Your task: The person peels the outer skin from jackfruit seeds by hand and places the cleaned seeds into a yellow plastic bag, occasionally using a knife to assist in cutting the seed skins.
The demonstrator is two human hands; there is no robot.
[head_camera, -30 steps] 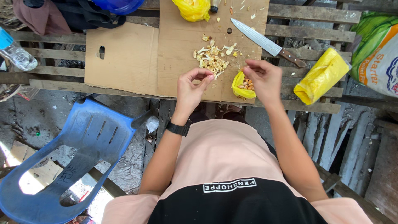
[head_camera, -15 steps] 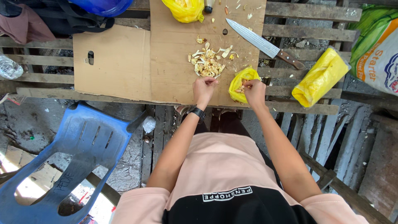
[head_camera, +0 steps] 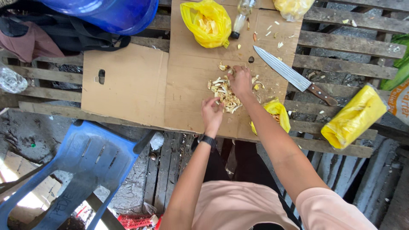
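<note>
A pile of pale yellow fruit scraps [head_camera: 224,91] lies on a sheet of brown cardboard [head_camera: 187,81] over wooden slats. My left hand [head_camera: 211,112], with a black watch on the wrist, touches the near edge of the pile, fingers curled into it. My right hand [head_camera: 240,80] rests on the far right side of the pile, fingers spread over the scraps. A small open yellow plastic bag [head_camera: 277,112] lies just right of my right forearm. A long knife with a wooden handle [head_camera: 294,76] lies on the cardboard to the right.
A knotted yellow bag [head_camera: 206,22] and a small glass bottle [head_camera: 241,15] stand at the back. A filled yellow bag [head_camera: 353,118] lies on the slats [head_camera: 341,42] at right. Below left stands a blue plastic chair [head_camera: 81,170]; a blue tub [head_camera: 106,12] at top left.
Both hands have left the small yellow bag at the cardboard's near edge and reached forward onto the scrap pile. The camera view has moved closer.
</note>
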